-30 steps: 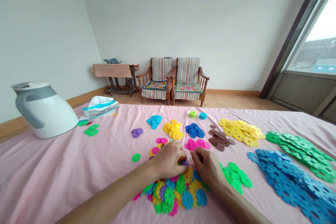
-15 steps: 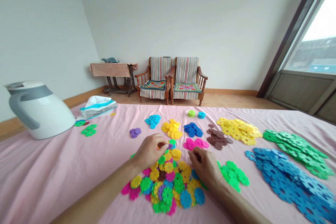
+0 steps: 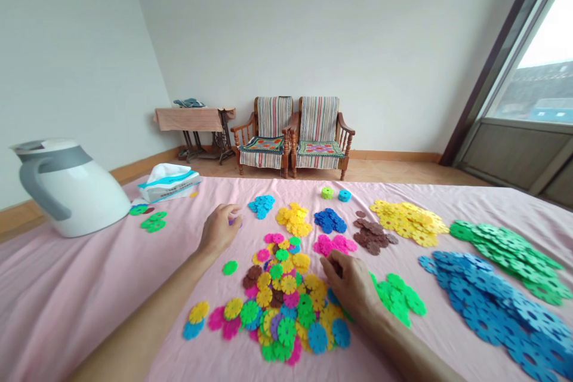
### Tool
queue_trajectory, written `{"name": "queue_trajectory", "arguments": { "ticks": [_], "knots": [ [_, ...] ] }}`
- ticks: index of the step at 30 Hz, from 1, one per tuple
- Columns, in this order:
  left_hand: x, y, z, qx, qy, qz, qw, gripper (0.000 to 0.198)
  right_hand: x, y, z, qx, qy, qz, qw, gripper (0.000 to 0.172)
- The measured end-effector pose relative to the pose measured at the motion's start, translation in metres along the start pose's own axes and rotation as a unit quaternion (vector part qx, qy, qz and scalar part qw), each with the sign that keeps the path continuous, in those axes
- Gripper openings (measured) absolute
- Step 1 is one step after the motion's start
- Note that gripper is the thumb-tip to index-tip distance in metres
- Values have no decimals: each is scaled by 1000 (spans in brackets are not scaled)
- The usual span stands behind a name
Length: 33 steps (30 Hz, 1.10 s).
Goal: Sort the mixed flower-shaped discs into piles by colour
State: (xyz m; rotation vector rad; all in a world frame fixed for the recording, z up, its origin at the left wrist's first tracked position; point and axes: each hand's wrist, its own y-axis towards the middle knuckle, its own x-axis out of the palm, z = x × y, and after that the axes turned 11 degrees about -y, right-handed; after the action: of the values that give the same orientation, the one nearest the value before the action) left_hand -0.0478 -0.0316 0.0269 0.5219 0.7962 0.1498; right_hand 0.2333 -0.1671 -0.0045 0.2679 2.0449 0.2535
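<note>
My left hand [image 3: 219, 230] is over the small purple pile left of centre, its fingers pinched around a purple flower-shaped plastic disc [image 3: 237, 222]; the hand hides most of that pile. My right hand [image 3: 351, 283] rests at the right side of the mixed heap of flower-shaped discs [image 3: 286, 304], fingers curled and closed; what they hold, if anything, is hidden. Just beyond its fingertips lie pink discs [image 3: 334, 245], and light green discs [image 3: 398, 297] are beside its wrist.
Sorted piles sit around: light blue [image 3: 262, 206], yellow [image 3: 293, 219], dark blue [image 3: 330, 221], brown [image 3: 373, 236]. Larger yellow [image 3: 409, 221], green [image 3: 505, 253] and blue discs [image 3: 496, 304] spread at right. A white jug [image 3: 89, 197] and tissue box [image 3: 170, 184] stand at left.
My left hand has moved left and away from the mixed heap to the purple pile, uncovering pink, brown and green discs. My right hand has stayed in place.
</note>
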Motion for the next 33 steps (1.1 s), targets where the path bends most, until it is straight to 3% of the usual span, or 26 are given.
{"name": "queue_trajectory", "arguments": {
  "ticks": [3, 6, 8, 13, 20, 25, 29, 33],
  "knots": [
    [-4, -9, 25, 36, -77, -151, 985, 21, 0, 0, 0, 2, -4, 1, 1000, 32],
    [-16, -25, 55, 71, -109, -352, 927, 19, -1, 0, 0, 2, -6, -3, 1000, 31],
    [-24, -37, 71, 94, -112, -416, 897, 24, -1, 0, -1, -1, -9, -7, 1000, 31],
    [-26, -55, 82, 103, -88, -417, 899, 20, 0, -1, 0, -10, -23, -8, 1000, 32],
    [-27, -52, 73, 142, -43, -384, 911, 18, 0, -1, 0, -10, -32, -14, 999, 33],
    [-29, -55, 75, 135, -15, -385, 913, 6, 0, -2, 0, -9, -40, -22, 999, 31],
    [-20, -61, 77, 125, -23, -372, 920, 21, 2, -1, 1, -12, -43, -18, 999, 31],
    [-14, -66, 80, 138, -63, -380, 913, 22, 3, -1, 2, -13, -47, -13, 999, 32]
  ]
}}
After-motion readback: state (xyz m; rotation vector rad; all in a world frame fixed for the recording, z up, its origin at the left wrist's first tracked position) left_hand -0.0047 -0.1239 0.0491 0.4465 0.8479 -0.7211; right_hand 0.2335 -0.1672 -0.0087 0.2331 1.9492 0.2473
